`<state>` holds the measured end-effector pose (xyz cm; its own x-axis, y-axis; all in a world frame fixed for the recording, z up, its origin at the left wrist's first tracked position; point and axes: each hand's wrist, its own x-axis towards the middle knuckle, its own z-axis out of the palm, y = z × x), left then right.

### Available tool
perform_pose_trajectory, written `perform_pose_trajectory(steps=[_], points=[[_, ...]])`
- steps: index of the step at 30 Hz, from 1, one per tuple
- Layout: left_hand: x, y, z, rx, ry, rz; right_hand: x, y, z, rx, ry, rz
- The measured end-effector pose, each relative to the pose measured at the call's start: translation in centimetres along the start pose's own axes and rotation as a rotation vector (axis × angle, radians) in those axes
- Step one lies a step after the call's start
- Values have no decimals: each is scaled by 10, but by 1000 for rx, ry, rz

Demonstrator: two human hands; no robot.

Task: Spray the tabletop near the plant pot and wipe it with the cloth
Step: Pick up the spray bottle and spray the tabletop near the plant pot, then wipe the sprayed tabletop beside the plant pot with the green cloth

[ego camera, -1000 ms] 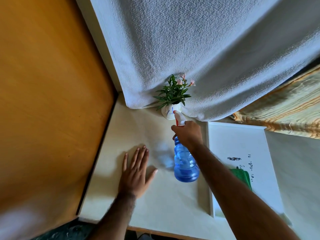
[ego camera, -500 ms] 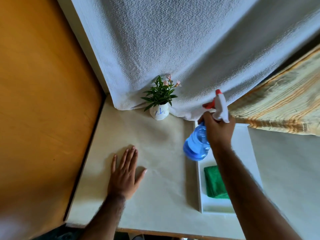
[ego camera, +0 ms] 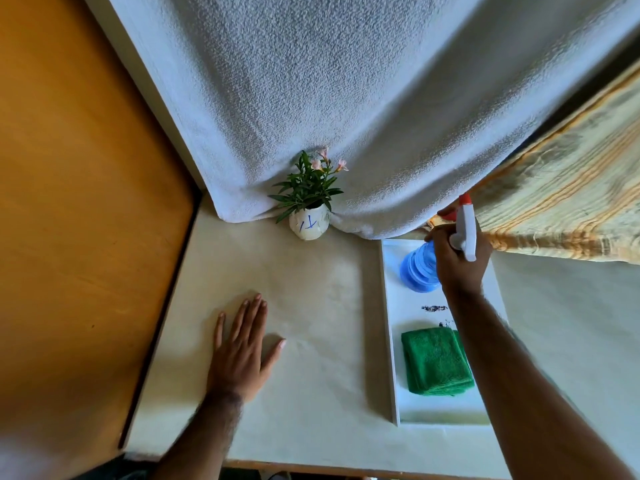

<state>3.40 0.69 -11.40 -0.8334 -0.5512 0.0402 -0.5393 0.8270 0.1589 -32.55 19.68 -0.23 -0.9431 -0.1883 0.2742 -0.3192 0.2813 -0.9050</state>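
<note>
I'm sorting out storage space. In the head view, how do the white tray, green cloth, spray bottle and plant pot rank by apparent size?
Largest to smallest as they look:
1. White tray
2. Green cloth
3. Spray bottle and plant pot: unsure. The right hand hides part of the bottle, and the pot stands farther from the camera.

Matt, cream tabletop (ego camera: 311, 306). Translucent blue plastic spray bottle (ego camera: 417, 268) over a smooth white tray (ego camera: 389, 306) holding a fuzzy green cloth (ego camera: 436, 362). Nubbly white towel (ego camera: 346, 98) along the far edge; glossy white plant pot (ego camera: 309, 225).
</note>
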Motion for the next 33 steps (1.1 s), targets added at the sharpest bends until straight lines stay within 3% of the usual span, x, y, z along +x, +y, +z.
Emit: perform_pose_trajectory(steps=[11, 15, 18, 20, 22, 33], points=[[-1, -4, 7, -1, 7, 4, -23, -2, -18, -27, -172, 151], [-2, -3, 7, -6, 40, -8, -81, 16, -65, -253, -198, -67], [-1, 0, 6, -6, 57, 0, -130, 36, -98, -538, -522, -381], [-1, 2, 4, -9, 63, 3, -152, 50, -110, -672, -711, -492], [-2, 3, 1, -6, 67, 4, -161, 59, -115, -720, -802, -528], [-4, 1, 1, 0, 46, 5, -146, 68, -115, -723, -960, -484]])
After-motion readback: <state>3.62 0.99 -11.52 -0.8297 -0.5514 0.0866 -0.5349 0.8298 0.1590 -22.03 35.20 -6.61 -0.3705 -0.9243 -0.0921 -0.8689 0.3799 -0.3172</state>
